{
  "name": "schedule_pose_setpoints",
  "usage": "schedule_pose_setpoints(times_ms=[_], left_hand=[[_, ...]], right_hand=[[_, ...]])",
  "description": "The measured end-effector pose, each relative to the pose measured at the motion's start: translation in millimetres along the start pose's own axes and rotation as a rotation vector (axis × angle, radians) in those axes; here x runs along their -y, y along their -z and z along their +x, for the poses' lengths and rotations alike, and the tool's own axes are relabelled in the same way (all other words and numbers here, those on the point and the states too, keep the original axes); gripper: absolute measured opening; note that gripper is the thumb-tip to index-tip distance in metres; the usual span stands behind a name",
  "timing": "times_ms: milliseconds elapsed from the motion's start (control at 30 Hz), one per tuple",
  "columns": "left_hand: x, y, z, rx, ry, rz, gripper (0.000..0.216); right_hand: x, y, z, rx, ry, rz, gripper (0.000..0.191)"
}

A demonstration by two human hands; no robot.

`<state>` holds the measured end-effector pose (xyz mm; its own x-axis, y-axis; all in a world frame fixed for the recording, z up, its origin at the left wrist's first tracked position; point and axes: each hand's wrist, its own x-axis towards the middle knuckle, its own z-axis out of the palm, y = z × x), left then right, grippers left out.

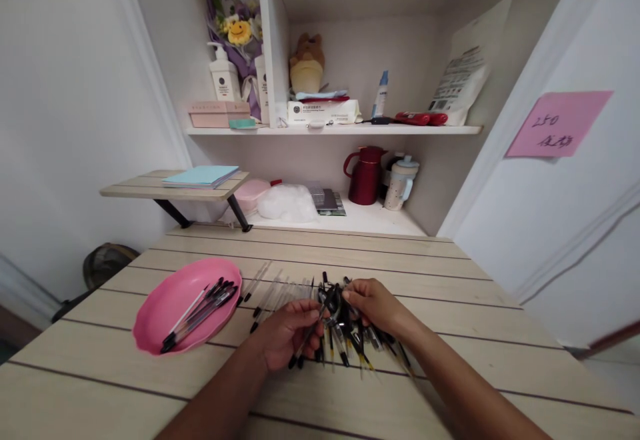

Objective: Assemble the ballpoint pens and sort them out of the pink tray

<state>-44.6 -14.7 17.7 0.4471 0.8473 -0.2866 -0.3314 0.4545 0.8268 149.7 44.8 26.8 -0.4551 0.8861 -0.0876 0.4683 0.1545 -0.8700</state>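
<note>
My left hand [285, 333] is curled around a black pen [311, 332] that slants across its fingers. My right hand [373, 303] pinches the upper end of that pen, or a small black cap there; I cannot tell which. Both hands hover over a loose pile of pens [350, 340] with clear barrels and black caps, spread on the wooden table [450, 353]. A pink oval tray [170, 300] to the left holds several assembled black pens [203, 310]. More clear pen barrels [267, 290] lie between the tray and the pile.
Behind the table, a white shelf unit holds a red jug [365, 175], a cup [400, 183], bottles, boxes and a plush toy. A small wooden riser [175, 187] carries a blue notebook. A pink sticky note [557, 123] hangs on the right wall.
</note>
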Motion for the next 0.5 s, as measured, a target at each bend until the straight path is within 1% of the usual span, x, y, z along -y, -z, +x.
schedule_pose_setpoints(times_ms=[100,233,367,500], left_hand=[[-0.9,0.9,0.1,-0.009,0.023,0.005,0.026],[-1.0,1.3,0.0,-0.018,0.033,0.003,0.030],[-2.2,-2.4,-0.5,-0.020,0.026,-0.008,0.029],[-3.6,-8.4,-1.1,-0.039,0.022,-0.016,0.028]], right_hand=[[-1.2,-0.6,0.7,0.075,-0.088,0.375,0.027],[-0.8,1.5,0.4,0.150,-0.181,0.714,0.026],[-2.7,2.2,1.5,0.207,-0.240,0.896,0.021],[-2.6,-1.0,1.5,0.206,-0.200,0.931,0.022]])
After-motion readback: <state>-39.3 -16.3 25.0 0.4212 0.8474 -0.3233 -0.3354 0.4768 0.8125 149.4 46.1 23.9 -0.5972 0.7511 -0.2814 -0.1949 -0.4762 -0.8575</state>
